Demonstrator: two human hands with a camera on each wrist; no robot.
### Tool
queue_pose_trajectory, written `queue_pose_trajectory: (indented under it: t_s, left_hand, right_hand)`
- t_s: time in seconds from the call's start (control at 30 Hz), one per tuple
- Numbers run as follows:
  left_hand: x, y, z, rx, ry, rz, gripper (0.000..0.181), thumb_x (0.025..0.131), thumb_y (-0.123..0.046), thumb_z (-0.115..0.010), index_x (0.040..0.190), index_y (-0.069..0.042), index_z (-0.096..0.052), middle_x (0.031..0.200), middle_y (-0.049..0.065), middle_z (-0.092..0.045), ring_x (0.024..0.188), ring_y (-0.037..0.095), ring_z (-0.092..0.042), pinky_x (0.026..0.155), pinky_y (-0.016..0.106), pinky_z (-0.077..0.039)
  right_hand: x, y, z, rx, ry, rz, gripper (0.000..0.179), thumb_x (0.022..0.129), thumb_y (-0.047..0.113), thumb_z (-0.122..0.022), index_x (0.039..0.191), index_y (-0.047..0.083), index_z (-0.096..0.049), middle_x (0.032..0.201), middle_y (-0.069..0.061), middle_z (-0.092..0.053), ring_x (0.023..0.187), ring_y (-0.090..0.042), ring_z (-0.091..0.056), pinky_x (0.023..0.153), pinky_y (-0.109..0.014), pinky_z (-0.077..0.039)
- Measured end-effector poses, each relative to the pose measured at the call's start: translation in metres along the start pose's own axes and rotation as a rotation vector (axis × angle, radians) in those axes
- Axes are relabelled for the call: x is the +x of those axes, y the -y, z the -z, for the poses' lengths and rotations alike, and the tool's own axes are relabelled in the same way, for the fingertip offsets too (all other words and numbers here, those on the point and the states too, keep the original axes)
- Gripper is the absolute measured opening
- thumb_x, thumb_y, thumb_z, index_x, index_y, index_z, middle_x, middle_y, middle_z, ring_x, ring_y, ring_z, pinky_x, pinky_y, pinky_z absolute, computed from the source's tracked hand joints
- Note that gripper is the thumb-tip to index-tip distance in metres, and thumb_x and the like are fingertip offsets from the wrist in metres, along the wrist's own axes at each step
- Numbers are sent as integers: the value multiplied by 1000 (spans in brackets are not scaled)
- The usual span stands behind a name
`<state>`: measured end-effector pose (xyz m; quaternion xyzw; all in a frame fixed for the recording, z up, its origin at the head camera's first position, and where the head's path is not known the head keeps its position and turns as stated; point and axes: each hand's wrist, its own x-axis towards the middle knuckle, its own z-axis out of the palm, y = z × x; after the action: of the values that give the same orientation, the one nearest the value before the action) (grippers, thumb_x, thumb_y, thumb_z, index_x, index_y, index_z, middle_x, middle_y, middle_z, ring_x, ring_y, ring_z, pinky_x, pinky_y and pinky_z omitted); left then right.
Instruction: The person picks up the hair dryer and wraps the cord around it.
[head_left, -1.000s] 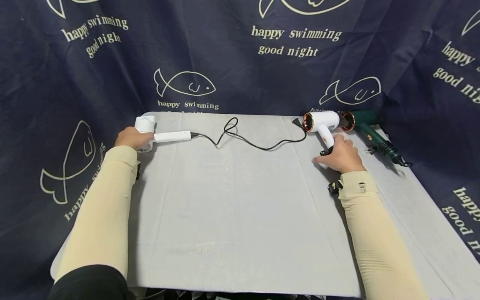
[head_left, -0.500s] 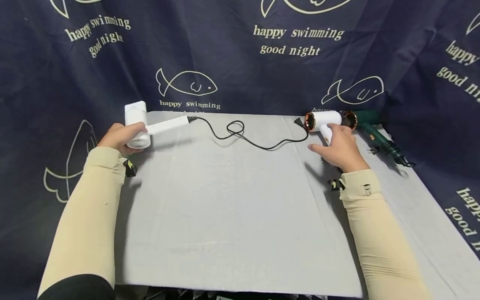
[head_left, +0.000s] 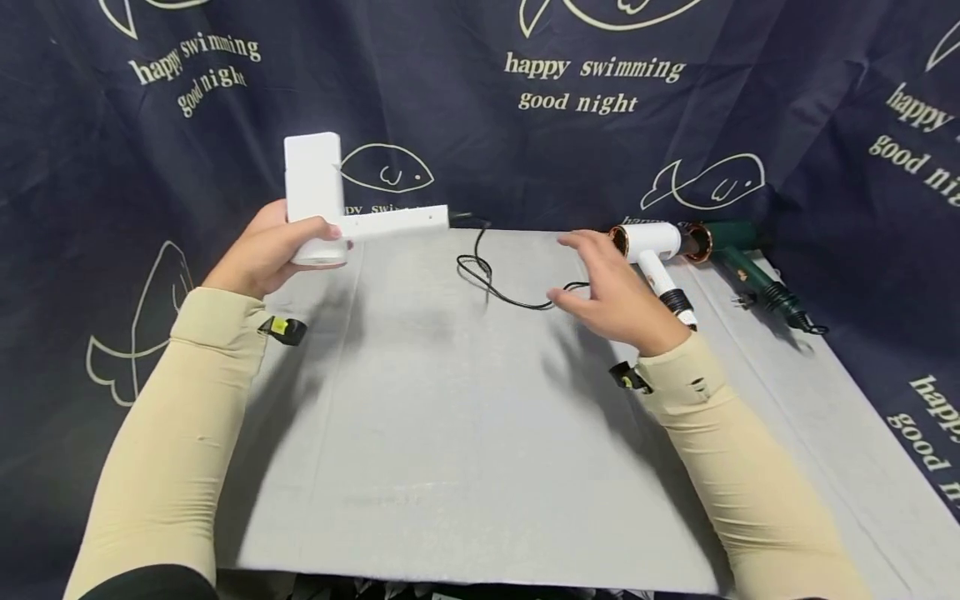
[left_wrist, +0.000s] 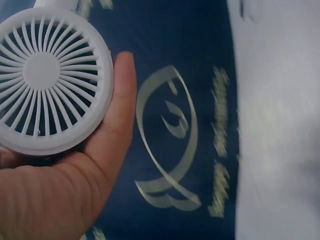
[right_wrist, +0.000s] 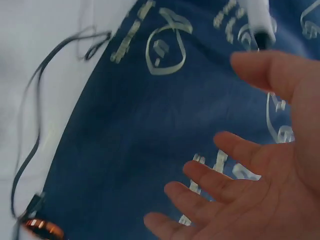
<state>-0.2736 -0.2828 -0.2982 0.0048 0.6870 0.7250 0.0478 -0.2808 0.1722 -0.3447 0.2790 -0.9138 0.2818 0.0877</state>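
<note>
My left hand [head_left: 266, 246] grips a white hair dryer [head_left: 315, 179] round its barrel and holds it above the table. Its handle [head_left: 397, 222] points right, and a black cord [head_left: 517, 300] trails from the handle's end down to the table. In the left wrist view the dryer's round slatted grille [left_wrist: 42, 75] faces the camera, with the thumb along its side. Spread and holding nothing, my right hand [head_left: 615, 292] is above the table at the right, over part of the cord. The right wrist view shows that hand's [right_wrist: 235, 185] fingers apart.
A second white hair dryer [head_left: 654, 240] with a copper-coloured rim lies at the back right. Against it lies a dark green hair dryer [head_left: 757, 279]. A pale cloth covers the table [head_left: 465, 433]. A navy curtain [head_left: 480, 117] hangs behind and at both sides.
The left hand has lifted the white hair dryer off the table and brought it slightly right, raising the cord's end. The right hand has left the other white hair dryer and moved left.
</note>
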Motion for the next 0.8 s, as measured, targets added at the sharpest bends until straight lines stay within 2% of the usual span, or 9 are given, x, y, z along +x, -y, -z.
queue_pose_trajectory:
  t_s: [0.1, 0.2, 0.3, 0.37, 0.5, 0.63, 0.73, 0.8]
  left_hand:
    - [-6, -7, -25, -55, 54, -77, 37, 91, 5, -61, 126, 1, -51, 105, 9, -71, 89, 24, -77, 77, 34, -64]
    - [-14, -12, -49, -119, 95, -160, 38, 89, 9, -59, 126, 2, -52, 109, 13, -70, 89, 30, -77, 80, 35, -64]
    - [-23, -15, -71, -167, 95, -249, 42, 88, 10, -60, 128, 1, -52, 113, 15, -67, 90, 31, -76, 82, 37, -64]
    - [-30, -16, -86, -193, 68, -309, 46, 86, 11, -63, 130, 0, -52, 116, 16, -64, 94, 30, -75, 84, 37, -63]
    - [-41, -17, -113, -215, -9, -417, 59, 81, 10, -71, 134, -3, -50, 123, 14, -59, 106, 26, -67, 87, 33, -61]
    - [-49, -17, -132, -242, -65, -505, 65, 75, 9, -76, 134, -5, -51, 123, 13, -59, 108, 27, -63, 88, 35, -59]
    - [-52, -15, -140, -243, -115, -568, 69, 72, 8, -79, 134, -6, -52, 123, 13, -59, 109, 29, -61, 88, 37, -59]
    - [-52, -13, -144, -211, -159, -602, 74, 70, 7, -81, 136, -7, -51, 124, 12, -59, 110, 29, -61, 89, 38, -58]
  right_hand:
    - [7, 17, -11, 2, 10, 64, 77, 96, 33, -70, 157, 3, -34, 161, -18, -37, 151, -34, -34, 123, -54, -29]
    - [12, 29, -23, -11, 19, 80, 76, 101, 34, -63, 159, -1, -29, 162, -21, -35, 153, -36, -32, 124, -53, -27]
    - [12, 37, -36, 4, -36, 106, 65, 103, 32, -60, 153, -1, -37, 156, -21, -45, 148, -36, -39, 122, -52, -31]
    - [11, 42, -44, 40, -100, 137, 50, 104, 27, -57, 145, 0, -45, 145, -19, -55, 141, -35, -49, 117, -51, -37]
    - [5, 53, -53, 148, -218, 184, 21, 108, 18, -50, 124, 5, -53, 115, -7, -69, 111, -25, -66, 97, -44, -49]
    - [-2, 66, -52, 183, -233, 171, 16, 110, 15, -42, 120, 7, -52, 90, -1, -68, 81, -18, -64, 79, -37, -49]
    - [-5, 74, -47, 140, -208, 152, 18, 111, 14, -39, 121, 8, -52, 77, -1, -60, 67, -16, -55, 70, -34, -47]
    - [-7, 77, -44, 91, -179, 133, 19, 111, 17, -38, 121, 10, -52, 72, -1, -54, 62, -16, -53, 66, -34, -47]
